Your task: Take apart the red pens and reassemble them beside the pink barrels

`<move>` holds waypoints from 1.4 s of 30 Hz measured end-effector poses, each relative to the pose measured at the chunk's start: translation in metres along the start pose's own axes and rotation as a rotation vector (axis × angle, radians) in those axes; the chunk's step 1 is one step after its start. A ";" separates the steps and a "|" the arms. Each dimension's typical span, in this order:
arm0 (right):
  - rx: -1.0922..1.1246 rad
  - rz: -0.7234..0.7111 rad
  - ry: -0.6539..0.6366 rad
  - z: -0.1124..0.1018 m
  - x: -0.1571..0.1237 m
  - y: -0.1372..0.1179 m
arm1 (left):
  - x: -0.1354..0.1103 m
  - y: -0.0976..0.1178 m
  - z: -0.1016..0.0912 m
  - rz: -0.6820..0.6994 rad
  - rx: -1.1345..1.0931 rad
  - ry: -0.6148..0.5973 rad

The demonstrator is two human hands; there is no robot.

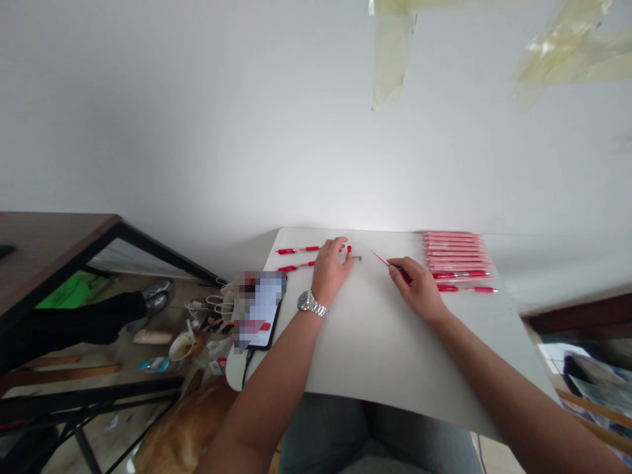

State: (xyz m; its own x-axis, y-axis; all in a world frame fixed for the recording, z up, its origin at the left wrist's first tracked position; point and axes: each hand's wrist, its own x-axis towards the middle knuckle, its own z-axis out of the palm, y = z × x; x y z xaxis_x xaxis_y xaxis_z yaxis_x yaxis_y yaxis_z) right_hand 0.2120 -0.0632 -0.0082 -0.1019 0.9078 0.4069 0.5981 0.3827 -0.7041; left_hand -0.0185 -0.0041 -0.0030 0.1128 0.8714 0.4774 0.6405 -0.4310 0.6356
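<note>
My right hand is closed on a red pen, whose thin refill sticks out bare and points up and left. Across from it, my left hand rests low over the table with thumb and fingers apart. Beside its thumb are a small red piece and a small silver-grey piece; I cannot tell whether the thumb touches them. Two red pens, an upper one and a lower one, lie left of that hand, their right ends hidden behind it.
On the white table, a row of pink-red refills lies at the right, with red pens in front. A phone with a cable lies at the left edge. A dark-framed desk stands left; a tan dog is below.
</note>
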 end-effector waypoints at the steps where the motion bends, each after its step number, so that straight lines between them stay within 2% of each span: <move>1: -0.001 -0.002 0.000 0.000 0.000 0.000 | 0.000 0.002 -0.001 0.001 -0.020 0.022; 4: 0.006 -0.003 0.004 -0.001 0.001 0.000 | 0.000 0.010 -0.004 0.001 -0.138 0.064; 6: 0.017 -0.001 0.009 -0.001 0.001 -0.001 | 0.000 0.016 -0.003 -0.025 -0.289 0.050; 10: 0.061 0.008 0.006 -0.002 -0.001 -0.005 | -0.004 0.029 0.002 -0.139 -0.673 -0.116; 14: 0.110 0.020 -0.021 -0.002 -0.002 -0.007 | -0.009 0.041 0.005 -0.188 -0.855 -0.259; 20: 0.120 0.005 -0.071 -0.003 -0.003 -0.009 | -0.012 0.047 0.006 -0.206 -0.947 -0.309; 28: 0.116 0.011 -0.120 -0.004 -0.002 -0.011 | -0.012 0.048 0.008 -0.253 -1.016 -0.294; 34: 0.113 -0.041 -0.118 -0.004 -0.001 -0.011 | -0.011 0.047 0.009 -0.256 -1.032 -0.304; 42: 0.093 0.005 -0.146 -0.004 0.000 -0.014 | -0.012 0.046 0.011 -0.275 -1.032 -0.298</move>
State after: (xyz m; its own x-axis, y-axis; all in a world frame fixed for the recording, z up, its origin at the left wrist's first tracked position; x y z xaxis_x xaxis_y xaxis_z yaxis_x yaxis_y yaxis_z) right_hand 0.2063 -0.0692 0.0041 -0.2170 0.9225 0.3191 0.5234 0.3859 -0.7597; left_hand 0.0180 -0.0313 0.0135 0.3310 0.9291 0.1651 -0.2529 -0.0812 0.9641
